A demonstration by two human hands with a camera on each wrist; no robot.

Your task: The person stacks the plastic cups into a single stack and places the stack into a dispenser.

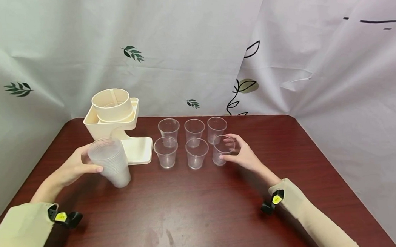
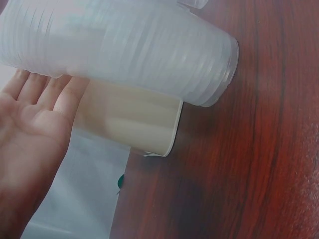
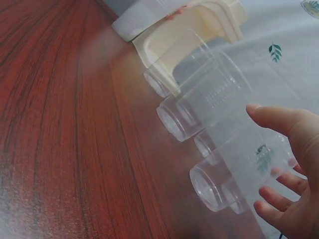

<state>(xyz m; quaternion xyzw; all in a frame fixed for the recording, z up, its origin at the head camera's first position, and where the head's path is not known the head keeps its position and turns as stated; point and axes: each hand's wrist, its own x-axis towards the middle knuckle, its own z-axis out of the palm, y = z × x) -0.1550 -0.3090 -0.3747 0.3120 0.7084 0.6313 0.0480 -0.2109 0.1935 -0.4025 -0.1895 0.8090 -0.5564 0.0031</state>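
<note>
My left hand (image 1: 76, 165) holds a tall stack of nested clear plastic cups (image 1: 113, 166), thumb on the near side. The stack leans, its base toward the table; in the left wrist view the stack (image 2: 144, 50) hides the fingertips. Two rows of three clear cups stand upright on the table. At the right end of the front row, thumb and fingers of my right hand (image 1: 242, 153) are round a plastic cup (image 1: 220, 154). Its neighbours are the front middle cup (image 1: 196, 157) and the front left cup (image 1: 166, 155). Behind it stands the back right cup (image 1: 216, 126).
A cream-coloured stand (image 1: 96, 128) with a round container (image 1: 113, 109) on top and a flat base plate (image 1: 141, 149) stands at the back left, close behind the cup stack. The dark red table (image 1: 190, 214) ends at a pale cloth backdrop (image 1: 168, 80).
</note>
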